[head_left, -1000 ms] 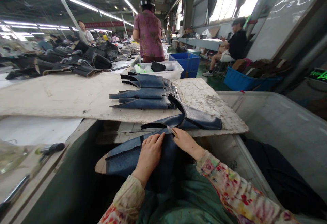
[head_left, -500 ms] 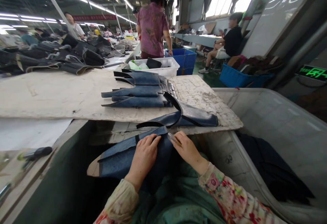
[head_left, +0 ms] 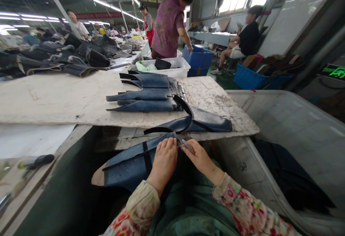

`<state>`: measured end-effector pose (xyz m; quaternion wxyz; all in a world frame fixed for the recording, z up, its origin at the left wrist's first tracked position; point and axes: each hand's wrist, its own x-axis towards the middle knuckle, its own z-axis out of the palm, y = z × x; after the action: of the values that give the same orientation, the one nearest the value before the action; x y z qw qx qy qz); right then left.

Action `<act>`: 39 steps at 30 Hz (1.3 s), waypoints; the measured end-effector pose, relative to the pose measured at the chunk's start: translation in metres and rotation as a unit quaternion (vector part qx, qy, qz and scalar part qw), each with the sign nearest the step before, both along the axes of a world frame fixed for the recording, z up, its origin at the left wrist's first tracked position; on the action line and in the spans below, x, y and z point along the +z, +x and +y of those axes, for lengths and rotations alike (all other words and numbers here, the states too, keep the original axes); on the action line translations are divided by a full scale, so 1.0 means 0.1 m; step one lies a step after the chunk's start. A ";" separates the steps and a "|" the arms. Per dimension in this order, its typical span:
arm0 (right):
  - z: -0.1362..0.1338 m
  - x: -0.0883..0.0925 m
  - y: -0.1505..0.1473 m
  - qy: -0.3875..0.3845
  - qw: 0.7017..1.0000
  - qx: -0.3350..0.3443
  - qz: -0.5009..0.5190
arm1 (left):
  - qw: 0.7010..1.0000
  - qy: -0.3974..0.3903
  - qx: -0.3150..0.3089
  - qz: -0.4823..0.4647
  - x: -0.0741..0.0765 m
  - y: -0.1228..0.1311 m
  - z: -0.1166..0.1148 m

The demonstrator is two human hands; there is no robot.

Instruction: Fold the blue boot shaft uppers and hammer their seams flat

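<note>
A blue leather piece (head_left: pixel 121 173), looking like a boot upper, lies over a form whose tan pointed end (head_left: pixel 98 177) sticks out at the left. Dark bands cross the leather. My left hand (head_left: pixel 165 161) presses on the piece near its right end, fingers bunched and closed at the edge. Beside it, my right hand (head_left: pixel 201 158) is closed around a small, slim metal tool (head_left: pixel 188 145), its tip at the leather's edge; its exact kind is unclear. Just beyond my hands, another blue upper (head_left: pixel 210 119) rests at the board's edge.
Several blue uppers (head_left: pixel 151 94) are stacked on the pale board (head_left: pixel 54 96). Right of me stands a big white bin (head_left: pixel 296 121) with dark pieces inside. A black-handled tool (head_left: pixel 40 160) lies left. Ahead, a person in a purple shirt (head_left: pixel 168 24) touches a blue crate (head_left: pixel 198 60).
My left hand has slid right along the leather, uncovering more of the dark crossing band. My right hand has turned the metal tool slightly. The person ahead has shifted right and leans over the crate.
</note>
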<state>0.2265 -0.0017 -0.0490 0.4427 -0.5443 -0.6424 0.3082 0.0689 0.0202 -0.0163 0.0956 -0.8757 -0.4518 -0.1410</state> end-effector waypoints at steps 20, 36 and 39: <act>0.21 0.17 0.20 -0.004 0.998 -0.010 -0.062 | 0.996 -0.029 -0.032 -0.082 -0.01 -0.10 0.03; 0.52 0.33 0.13 0.014 0.976 0.105 -0.192 | 0.995 -0.067 -0.019 -0.066 0.04 -0.10 0.01; 0.65 0.41 0.12 0.014 0.952 0.139 -0.272 | 0.996 -0.057 -0.023 -0.064 0.04 -0.10 0.00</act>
<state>0.2388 0.0633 -0.0083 0.2114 -0.5062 -0.8124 0.1978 0.0592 0.0207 -0.0123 0.0132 -0.8789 -0.4444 -0.1731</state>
